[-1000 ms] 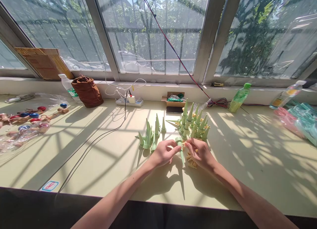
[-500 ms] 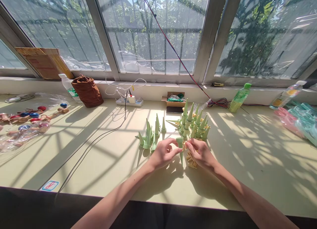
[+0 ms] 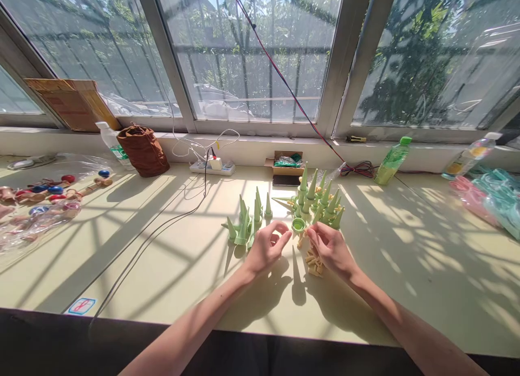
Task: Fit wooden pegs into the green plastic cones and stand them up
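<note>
A green cone (image 3: 298, 225) is between my hands, its round hollow end turned toward me. My left hand (image 3: 266, 246) is just left of the cone, thumb and fingers curved and slightly apart, with no clear grip on it. My right hand (image 3: 330, 248) is closed in a pinch to the right of the cone; what its fingertips hold is too small to make out. Below them lies a pile of small tan pieces (image 3: 314, 265), partly covered by the right hand. Behind stands a group of green cones with tan bits (image 3: 312, 189). More green cones (image 3: 244, 227) stand to the left.
A small open cardboard box (image 3: 289, 175) and a power strip (image 3: 227, 169) sit at the back. Cables (image 3: 162, 224) cross the table. A brown pouch (image 3: 143, 151) and bagged wooden toys (image 3: 44, 202) are left; a green bottle (image 3: 393, 162) and plastic bags (image 3: 499, 202) right.
The cone has turned from pointing down to showing me its hollow end. My left fingers have come away from its side. The right hand stays nearly in place.
</note>
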Demonstrator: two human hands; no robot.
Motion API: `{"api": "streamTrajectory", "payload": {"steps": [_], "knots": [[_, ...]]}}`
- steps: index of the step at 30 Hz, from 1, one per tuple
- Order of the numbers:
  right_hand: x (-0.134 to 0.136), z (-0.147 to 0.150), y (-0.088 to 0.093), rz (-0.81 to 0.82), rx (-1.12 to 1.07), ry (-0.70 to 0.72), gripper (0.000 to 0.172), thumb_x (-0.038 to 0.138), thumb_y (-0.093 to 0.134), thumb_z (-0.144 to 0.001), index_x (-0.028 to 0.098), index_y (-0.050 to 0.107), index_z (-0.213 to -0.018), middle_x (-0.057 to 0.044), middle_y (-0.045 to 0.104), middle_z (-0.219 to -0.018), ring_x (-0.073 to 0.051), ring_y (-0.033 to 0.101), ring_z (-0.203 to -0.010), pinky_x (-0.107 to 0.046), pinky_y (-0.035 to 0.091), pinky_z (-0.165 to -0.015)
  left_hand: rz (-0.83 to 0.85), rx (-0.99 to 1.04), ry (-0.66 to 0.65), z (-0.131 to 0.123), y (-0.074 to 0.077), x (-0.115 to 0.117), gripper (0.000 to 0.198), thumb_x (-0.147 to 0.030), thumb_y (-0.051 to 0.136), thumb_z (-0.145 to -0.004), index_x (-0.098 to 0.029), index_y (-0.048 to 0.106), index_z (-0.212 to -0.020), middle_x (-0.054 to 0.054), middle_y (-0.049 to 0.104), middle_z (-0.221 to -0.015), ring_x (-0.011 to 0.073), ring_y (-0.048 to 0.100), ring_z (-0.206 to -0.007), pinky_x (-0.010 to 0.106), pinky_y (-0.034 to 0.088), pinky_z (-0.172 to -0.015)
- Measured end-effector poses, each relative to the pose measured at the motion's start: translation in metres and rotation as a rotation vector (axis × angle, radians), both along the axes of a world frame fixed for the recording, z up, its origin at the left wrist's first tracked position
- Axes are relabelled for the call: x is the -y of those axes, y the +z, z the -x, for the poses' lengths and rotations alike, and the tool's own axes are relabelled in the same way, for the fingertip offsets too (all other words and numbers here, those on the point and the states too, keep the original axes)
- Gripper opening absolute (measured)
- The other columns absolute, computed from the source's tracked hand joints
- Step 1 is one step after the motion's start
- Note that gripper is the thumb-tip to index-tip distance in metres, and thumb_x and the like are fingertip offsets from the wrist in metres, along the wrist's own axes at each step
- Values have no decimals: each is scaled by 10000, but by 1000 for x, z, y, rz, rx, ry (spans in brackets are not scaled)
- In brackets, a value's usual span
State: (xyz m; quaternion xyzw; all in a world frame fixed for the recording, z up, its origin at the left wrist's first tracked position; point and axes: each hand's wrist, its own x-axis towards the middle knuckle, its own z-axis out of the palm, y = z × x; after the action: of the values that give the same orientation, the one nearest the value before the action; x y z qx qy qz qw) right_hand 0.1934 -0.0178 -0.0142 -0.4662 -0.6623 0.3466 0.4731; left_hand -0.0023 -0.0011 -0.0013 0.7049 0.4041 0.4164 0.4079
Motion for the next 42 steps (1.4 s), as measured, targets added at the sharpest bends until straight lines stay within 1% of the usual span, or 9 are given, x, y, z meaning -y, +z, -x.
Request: {"api": "streamTrajectory", "payload": {"steps": [4, 7, 9, 12, 18, 22, 28, 35, 42], "knots": [[3, 0, 5, -122, 86, 10, 295, 432, 502, -969, 187, 572, -821, 6, 544, -630, -124, 495, -517, -235, 385, -464, 260, 66, -80, 0, 0, -3, 613, -633, 395, -936, -113, 626, -709, 65, 631, -637, 95, 490, -378, 213, 316, -324], [4, 0, 7, -232, 207, 29, 254, 381, 489, -978, 184, 619, -885, -10, 586, -676, -133, 509, -557, -244, 395, -505, 401, 87, -197, 1, 1, -4, 715, -702, 333, -918, -117, 639, -645, 98, 643, -604, 110, 487, -364, 230, 286, -307], [4, 0, 6, -297, 276, 40, 248, 354, 476, -984, 187, 628, -882, -14, 592, -688, -138, 505, -577, -254, 402, -539, 423, 85, -236, 2, 2, -3, 699, -702, 356, -913, -130, 640, -627, 71, 588, -511, 109, 458, -345, 235, 281, -319], [2, -1, 4, -335, 319, 34, 254, 342, 459, -989, 190, 625, -870, -12, 588, -681, -140, 496, -583, -261, 403, -561, 424, 59, -229, 2, 3, -2, 636, -689, 414, -902, -153, 599, -613, 19, 491, -400, 101, 403, -304, 236, 262, -336], [1, -2, 1, -324, 338, 32, 278, 347, 444, -987, 186, 601, -824, 3, 562, -642, -129, 469, -548, -251, 385, -540, 420, 62, -267, 2, 1, -2, 565, -708, 451, -872, -193, 456, -641, -31, 452, -359, 92, 390, -284, 210, 248, -339], [0, -2, 0, -337, 352, 37, 277, 324, 445, -975, 181, 574, -777, 16, 522, -595, -121, 444, -516, -251, 375, -531, 350, 43, -259, 3, 0, -2, 499, -647, 529, -869, -198, 432, -673, -47, 476, -410, 86, 404, -300, 200, 266, -331], [-2, -3, -2, -343, 355, 80, 281, 302, 428, -964, 192, 512, -720, 16, 505, -589, -120, 432, -501, -255, 369, -512, 212, -14, -221, 6, 1, -1, 398, -532, 648, -833, -139, 618, -780, -24, 506, -569, 107, 529, -445, 208, 387, -398], [0, -2, -4, -276, 354, 106, 337, 333, 412, -975, 228, 387, -656, 15, 465, -575, -125, 375, -492, -281, 318, -483, -17, -53, -207, 6, -3, -3, 256, -370, 650, -871, -129, 735, -893, 67, 637, -864, 121, 561, -656, 212, 476, -534], [0, 0, -3, -265, 334, 91, 391, 365, 417, -983, 235, 319, -628, 33, 387, -537, -111, 308, -478, -282, 286, -471, -217, -128, -183, 8, -3, -1, 246, -340, 647, -894, -162, 734, -1039, 100, 640, -1005, 154, 602, -753, 235, 524, -586]]}}
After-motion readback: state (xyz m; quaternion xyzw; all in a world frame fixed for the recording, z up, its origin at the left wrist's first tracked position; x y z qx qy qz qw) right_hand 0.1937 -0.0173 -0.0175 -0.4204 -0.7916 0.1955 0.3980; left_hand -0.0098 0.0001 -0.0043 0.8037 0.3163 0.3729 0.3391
